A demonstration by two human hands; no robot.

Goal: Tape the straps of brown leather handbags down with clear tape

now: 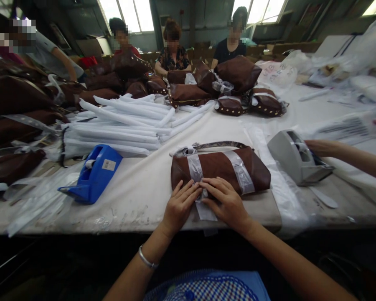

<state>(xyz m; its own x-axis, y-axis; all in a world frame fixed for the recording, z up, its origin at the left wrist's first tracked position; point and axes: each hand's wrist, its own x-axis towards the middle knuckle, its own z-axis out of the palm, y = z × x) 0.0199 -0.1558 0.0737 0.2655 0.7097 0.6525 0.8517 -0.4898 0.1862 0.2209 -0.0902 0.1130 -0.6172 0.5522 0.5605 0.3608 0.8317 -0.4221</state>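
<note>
A folded brown leather bag [219, 167] lies near the front edge of the table, banded by two strips of clear wrapping. My left hand [179, 205] lies flat with fingers stretched onto the bag's near edge at the left strip [194, 168]. My right hand [226, 201] rests beside it, fingers flat and pressing the same strip where it hangs down over the table edge. Neither hand grips anything. The right strip [240, 171] sits untouched.
A blue tape dispenser [94, 172] stands to the left, a grey one [296, 156] to the right with another person's hand [321, 147] at it. White paper rolls [119, 125] lie behind. Brown bags [238, 73] pile at the back and left, where several people sit.
</note>
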